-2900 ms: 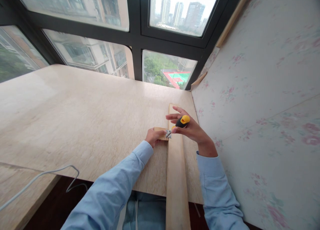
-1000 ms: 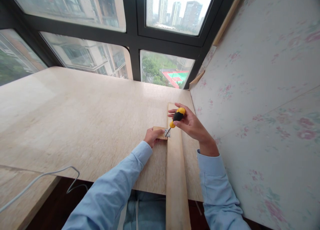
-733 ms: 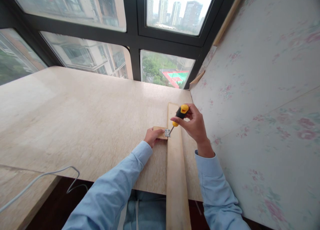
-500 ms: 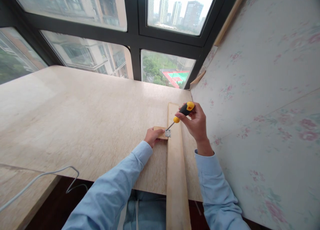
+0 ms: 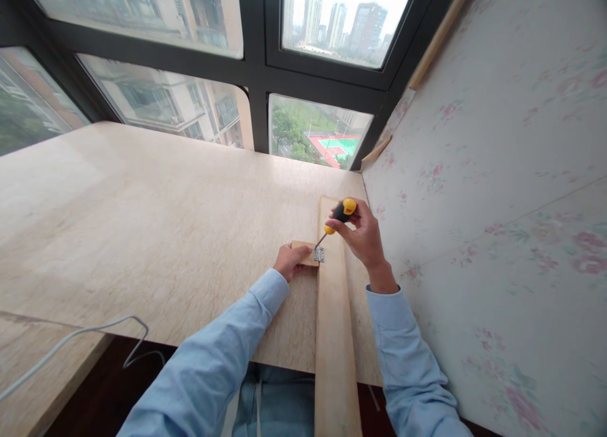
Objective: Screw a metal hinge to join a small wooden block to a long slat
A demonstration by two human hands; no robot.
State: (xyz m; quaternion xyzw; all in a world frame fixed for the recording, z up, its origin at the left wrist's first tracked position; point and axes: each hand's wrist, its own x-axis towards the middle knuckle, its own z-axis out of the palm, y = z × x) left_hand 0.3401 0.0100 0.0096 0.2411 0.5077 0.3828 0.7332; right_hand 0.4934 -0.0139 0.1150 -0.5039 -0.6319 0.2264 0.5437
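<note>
A small metal hinge (image 5: 319, 254) bridges a small wooden block (image 5: 303, 245) and a long wooden board (image 5: 333, 323). My left hand (image 5: 289, 260) is closed on the block, thumb on top beside the hinge. In my right hand (image 5: 363, 234) is a screwdriver (image 5: 344, 210) with a yellow and black handle, gripped between thumb and fingers. Its shaft slants down to the left, and the tip meets the upper left part of the hinge. Whether a screw sits under the tip is too small to tell.
The board lies on a beige stone-look sill (image 5: 165, 234) and juts over its front edge towards me. A floral-papered wall (image 5: 497, 190) rises close on the right. Dark window frames (image 5: 258, 76) stand behind. A pale cable (image 5: 90, 329) loops at the lower left.
My right hand and the screwdriver handle have shifted a little left and down, so the shaft stands at a slightly different slant. The tip stays at the hinge; my left hand holds still.
</note>
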